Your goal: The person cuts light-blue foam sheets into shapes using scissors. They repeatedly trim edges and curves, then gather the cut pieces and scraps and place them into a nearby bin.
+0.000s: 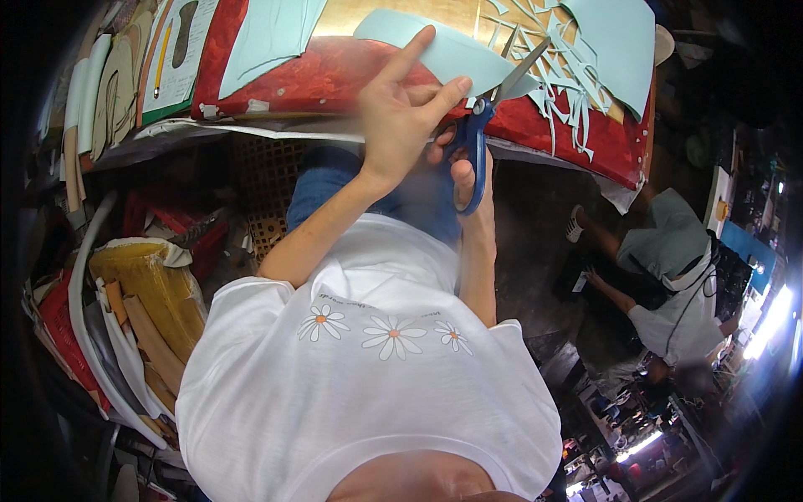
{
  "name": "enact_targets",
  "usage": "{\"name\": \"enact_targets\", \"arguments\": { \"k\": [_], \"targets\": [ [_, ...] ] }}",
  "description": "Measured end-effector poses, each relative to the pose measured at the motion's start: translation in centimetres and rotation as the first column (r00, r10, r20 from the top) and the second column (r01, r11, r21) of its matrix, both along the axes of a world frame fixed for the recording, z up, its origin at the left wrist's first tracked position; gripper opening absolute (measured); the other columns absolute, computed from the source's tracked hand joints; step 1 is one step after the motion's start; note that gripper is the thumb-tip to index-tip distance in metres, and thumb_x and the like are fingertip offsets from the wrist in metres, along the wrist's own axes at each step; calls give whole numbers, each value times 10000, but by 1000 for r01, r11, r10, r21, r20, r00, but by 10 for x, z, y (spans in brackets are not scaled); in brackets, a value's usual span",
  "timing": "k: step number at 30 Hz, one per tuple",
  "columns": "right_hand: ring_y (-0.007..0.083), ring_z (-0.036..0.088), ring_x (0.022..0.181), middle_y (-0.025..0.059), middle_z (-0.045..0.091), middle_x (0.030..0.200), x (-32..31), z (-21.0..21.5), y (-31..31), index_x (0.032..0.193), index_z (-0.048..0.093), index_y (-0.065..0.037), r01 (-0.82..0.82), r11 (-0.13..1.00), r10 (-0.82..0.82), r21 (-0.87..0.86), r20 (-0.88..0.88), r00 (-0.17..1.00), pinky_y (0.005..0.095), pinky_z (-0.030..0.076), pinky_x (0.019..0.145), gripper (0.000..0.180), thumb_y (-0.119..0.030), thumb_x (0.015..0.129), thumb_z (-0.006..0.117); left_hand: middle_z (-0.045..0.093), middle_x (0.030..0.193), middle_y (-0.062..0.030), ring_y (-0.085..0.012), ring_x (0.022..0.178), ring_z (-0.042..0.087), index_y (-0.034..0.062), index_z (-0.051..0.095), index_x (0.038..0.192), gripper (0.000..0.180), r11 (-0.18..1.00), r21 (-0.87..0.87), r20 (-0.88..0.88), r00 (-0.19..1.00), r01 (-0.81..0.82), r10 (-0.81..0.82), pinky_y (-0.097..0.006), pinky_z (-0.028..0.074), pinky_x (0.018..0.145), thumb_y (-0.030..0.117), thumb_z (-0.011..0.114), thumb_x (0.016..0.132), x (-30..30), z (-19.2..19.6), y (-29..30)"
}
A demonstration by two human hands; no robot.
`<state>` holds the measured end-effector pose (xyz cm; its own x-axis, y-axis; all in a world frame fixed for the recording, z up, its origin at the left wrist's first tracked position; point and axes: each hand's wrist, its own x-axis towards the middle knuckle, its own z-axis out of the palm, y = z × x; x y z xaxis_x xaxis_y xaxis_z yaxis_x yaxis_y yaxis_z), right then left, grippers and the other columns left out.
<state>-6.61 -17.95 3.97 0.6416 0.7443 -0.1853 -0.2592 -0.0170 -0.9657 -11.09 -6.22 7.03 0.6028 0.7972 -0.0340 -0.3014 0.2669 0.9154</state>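
The light-blue piece (456, 57) is found over the near part of the red-covered table (326, 84), in front of the body; by the left hand (397, 113) it is steadied, with index finger stretched over it, thumb spread away along its near side and the other fingers curled; whether it is pinched from below by these fingers cannot be told; the blue-handled scissors (478, 125) are gripped in the right hand (463, 176), with the handle rings around the digits, and the blades are parted around the right end of the piece, as it appears; for a good cut, the edge should be followed slowly by the blades, and the piece should be turned by the left hand rather than the wrist be twisted; the left thumb is near the pivot, so it should be kept behind the blades; on the right, thin offcut strips (579, 105) are heaped before a larger blue sheet (615, 42), and some are hung over the near edge, so they could be caught; more room for turning is offered leftward, where red cover is seen up to the blue sheets on the left (269, 42)
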Motion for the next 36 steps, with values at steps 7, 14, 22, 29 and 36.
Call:
{"name": "enact_targets", "arguments": {
  "k": [7,14,22,29,36],
  "targets": [
    [64,492,620,-5,512,717,0,-3,0,953,488,-30,25,999,-23,39,-41,999,174,381,531,812,-686,542,731,562,1149,-206,-216,913,642,-96,386,1295,605,1000,4,40,999,15,-15,-267,534,808,-58,677,766,-3,-2,-1],
    [58,475,614,-22,499,680,12,-3,-22,821,528,-49,-57,997,55,-47,-41,998,193,372,545,693,-636,543,770,666,906,-162,-143,823,640,-36,393,1327,608,976,198,-14,996,93,-92,-227,502,727,24,680,793,-11,-8,17],
    [63,500,680,-22,531,758,42,-1,-54,906,593,-29,-268,947,246,-178,-138,960,206,400,603,665,-493,510,858,612,1104,-133,-183,909,649,35,497,1275,578,847,423,-99,945,323,-312,-271,550,784,-20,709,739,-16,-9,60],
    [51,469,633,-40,510,656,58,14,-63,758,569,-43,-363,889,365,-277,-48,930,209,381,585,543,-435,525,864,640,1061,-102,-150,897,642,70,531,1258,575,723,405,-187,825,560,-534,-286,521,848,34,735,722,-16,-3,89],
    [30,436,570,-51,496,636,62,21,-64,740,558,-50,-366,878,366,-307,-60,929,190,344,517,396,-270,605,859,636,1084,-91,-154,915,636,84,545,1249,566,688,403,-194,791,604,-580,-291,508,868,59,741,718,-13,-4,95]
  ]
}}
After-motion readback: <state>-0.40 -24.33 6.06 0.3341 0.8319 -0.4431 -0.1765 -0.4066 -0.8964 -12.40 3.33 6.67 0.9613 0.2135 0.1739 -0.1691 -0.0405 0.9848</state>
